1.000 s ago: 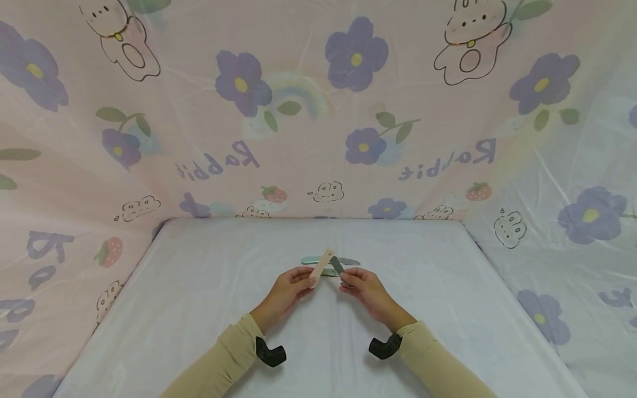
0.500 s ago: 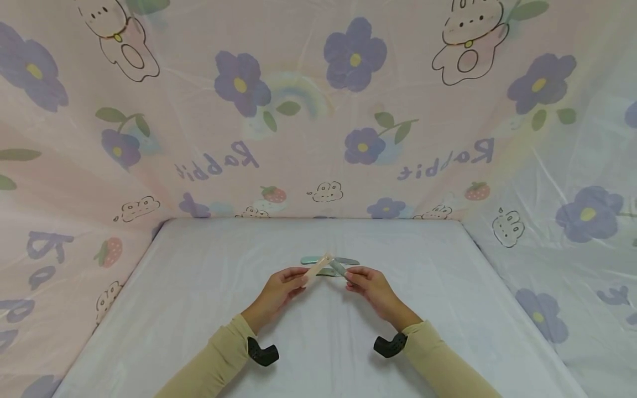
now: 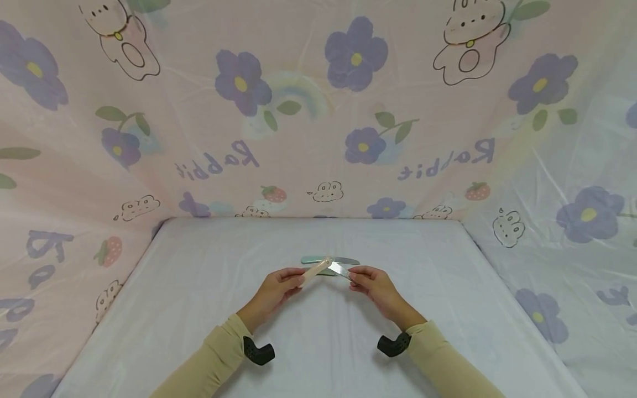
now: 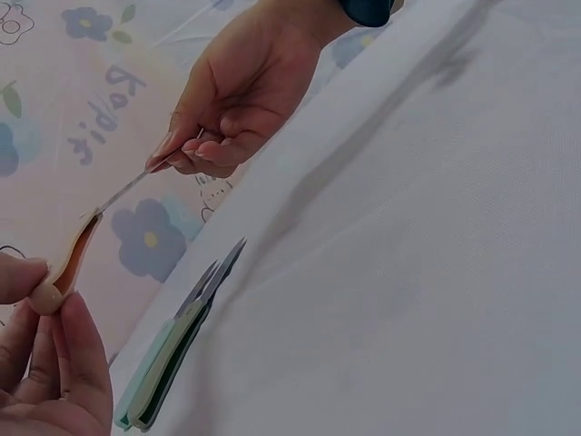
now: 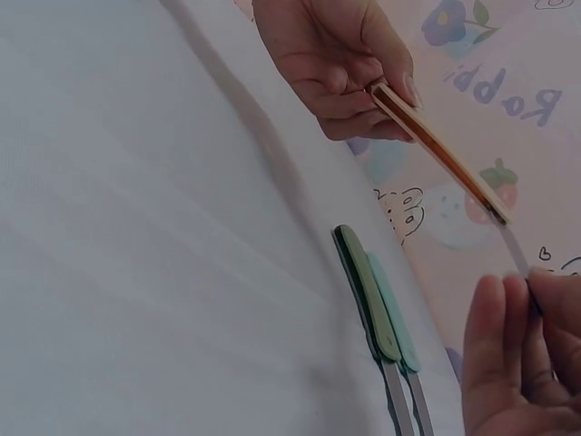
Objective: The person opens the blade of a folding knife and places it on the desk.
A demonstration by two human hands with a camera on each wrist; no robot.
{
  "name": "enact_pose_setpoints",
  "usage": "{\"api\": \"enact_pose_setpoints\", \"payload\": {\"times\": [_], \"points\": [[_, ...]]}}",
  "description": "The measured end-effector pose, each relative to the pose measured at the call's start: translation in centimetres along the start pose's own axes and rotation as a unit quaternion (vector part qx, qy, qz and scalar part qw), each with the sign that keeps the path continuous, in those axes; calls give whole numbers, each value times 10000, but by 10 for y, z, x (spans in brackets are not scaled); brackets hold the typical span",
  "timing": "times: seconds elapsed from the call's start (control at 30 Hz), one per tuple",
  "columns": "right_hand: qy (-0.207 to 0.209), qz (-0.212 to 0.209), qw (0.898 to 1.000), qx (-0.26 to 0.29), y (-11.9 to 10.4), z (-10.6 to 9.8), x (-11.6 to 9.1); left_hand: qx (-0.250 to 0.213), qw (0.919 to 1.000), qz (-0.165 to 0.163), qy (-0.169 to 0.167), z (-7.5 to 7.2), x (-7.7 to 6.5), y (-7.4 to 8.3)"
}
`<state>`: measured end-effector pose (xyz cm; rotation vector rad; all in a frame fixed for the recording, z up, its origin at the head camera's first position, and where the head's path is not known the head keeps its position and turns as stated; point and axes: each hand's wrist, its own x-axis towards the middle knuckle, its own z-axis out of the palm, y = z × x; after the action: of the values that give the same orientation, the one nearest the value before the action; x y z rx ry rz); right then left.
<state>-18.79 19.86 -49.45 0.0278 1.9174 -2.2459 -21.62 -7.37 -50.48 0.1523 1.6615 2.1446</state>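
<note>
A folding fruit knife with a cream handle [image 3: 316, 270] is held above the table, its blade [image 3: 340, 270] swung out at a wide angle. My left hand [image 3: 271, 293] grips the far end of the handle between thumb and fingers. My right hand [image 3: 375, 288] pinches the blade near its tip. In the left wrist view the slot along the handle [image 4: 80, 250] shows orange-brown inside. Behind and below lie two more folding knives with blades out, one mint-handled [image 3: 311, 259], the other olive green [image 4: 172, 359], side by side.
A white cloth [image 3: 318, 342] covers the table. Curtains [image 3: 298, 110] printed with purple flowers and rabbits close off the back and both sides. A black wrist device [image 3: 259, 351] sits at the left cuff, another [image 3: 394, 345] at the right.
My hands have moved apart and the cream knife has opened from a narrow angle to a wide one. Its pivot has dropped a little, and the blade now catches the light. The other knives stay put.
</note>
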Motion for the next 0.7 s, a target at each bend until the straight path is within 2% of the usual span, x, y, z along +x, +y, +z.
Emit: {"api": "enact_pose_setpoints", "payload": {"times": [0.37, 0.53, 0.7], "points": [[-147, 168, 9992, -344, 2, -5, -5, 147, 9995, -224, -136, -6, -4, 2], [-342, 233, 9981, -458, 4, -8, -7, 415, 9980, -359, -312, -9, -9, 5], [-589, 275, 9961, -601, 5, -11, -10, 570, 9962, -342, -564, -14, -11, 3]]}}
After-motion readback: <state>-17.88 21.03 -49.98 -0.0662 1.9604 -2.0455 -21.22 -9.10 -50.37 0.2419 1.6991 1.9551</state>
